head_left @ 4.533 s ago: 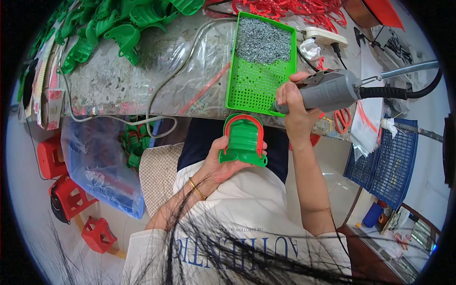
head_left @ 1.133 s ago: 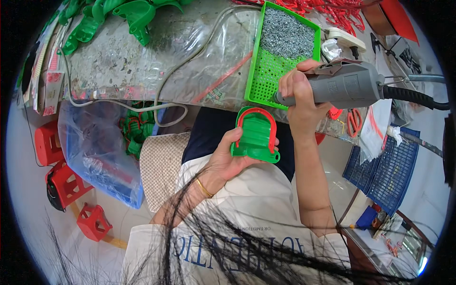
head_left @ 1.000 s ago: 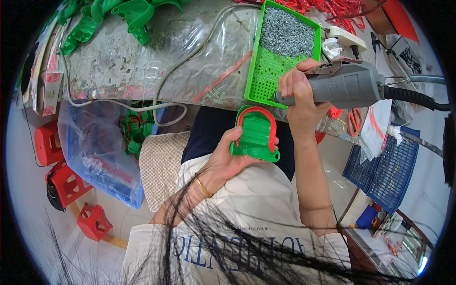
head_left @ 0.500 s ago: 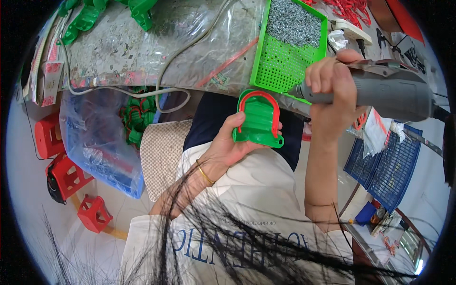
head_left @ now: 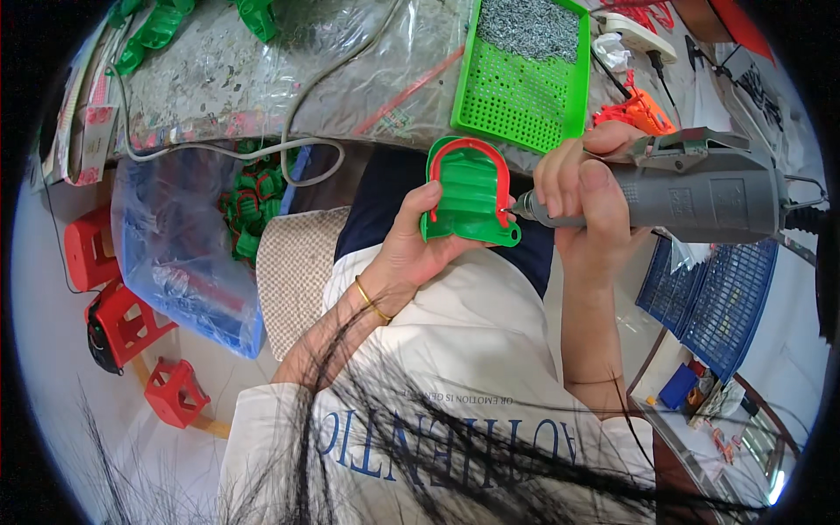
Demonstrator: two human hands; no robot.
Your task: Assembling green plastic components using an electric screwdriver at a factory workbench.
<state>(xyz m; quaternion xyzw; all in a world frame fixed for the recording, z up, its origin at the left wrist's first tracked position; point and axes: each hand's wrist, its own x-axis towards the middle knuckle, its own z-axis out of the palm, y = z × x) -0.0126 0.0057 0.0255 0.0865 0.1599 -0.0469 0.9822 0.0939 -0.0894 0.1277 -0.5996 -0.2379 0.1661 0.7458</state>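
Observation:
My left hand (head_left: 413, 229) holds a green curved plastic scoop-like piece (head_left: 469, 197) over my lap, thumb on its left edge. A red U-shaped handle (head_left: 472, 145) lies around its rim. My right hand (head_left: 588, 179) is wrapped around a grey electric screwdriver (head_left: 691, 194), held level with its tip pointing left. That tip is at the right end of the red handle, close to a small eyelet on the green piece. Whether a screw sits on the tip is too small to tell.
A bright green perforated tray (head_left: 523, 96) of small metal screws stands on the plastic-covered table (head_left: 219, 79). To the left, a blue bin (head_left: 188, 289) with a clear liner contains green and red pieces. Red stools (head_left: 175, 392), a power strip (head_left: 639, 37) and a blue crate (head_left: 709, 297) stand around.
The screwdriver in my right hand has moved down and left, from beside the tray to the green piece. My left hand with the piece has risen slightly toward the table.

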